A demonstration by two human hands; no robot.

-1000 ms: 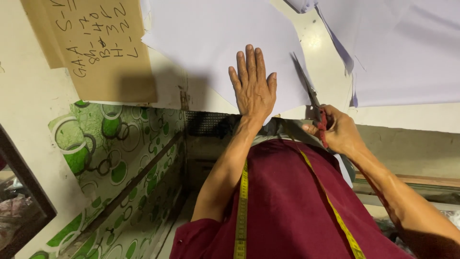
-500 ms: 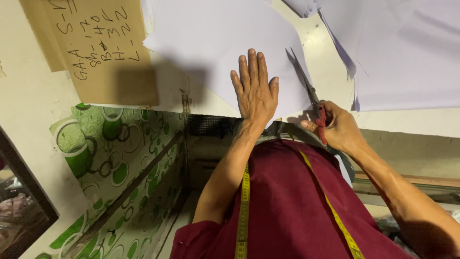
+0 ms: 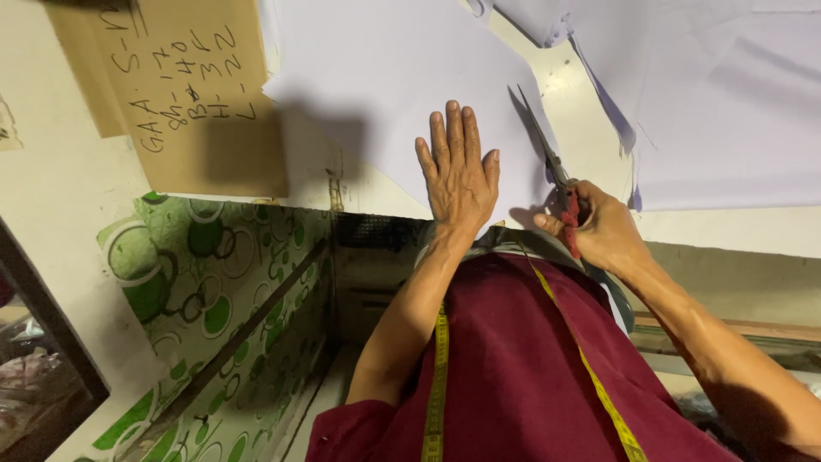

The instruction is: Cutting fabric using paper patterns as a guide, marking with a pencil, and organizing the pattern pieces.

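My left hand lies flat with fingers spread on a pale lilac sheet of cloth spread over a white table. My right hand grips red-handled scissors just right of the left hand. The blades point away from me along the right edge of that sheet. A yellow measuring tape hangs round my neck over a dark red shirt.
A second pale lilac sheet covers the table's right side. A brown cardboard piece with handwriting lies at the left. Below the table edge stands a white panel with green circles. A wooden ledge runs at the lower right.
The scissors and my right hand have crept slightly forward along the cloth's edge. My left hand stays flat in the same place.
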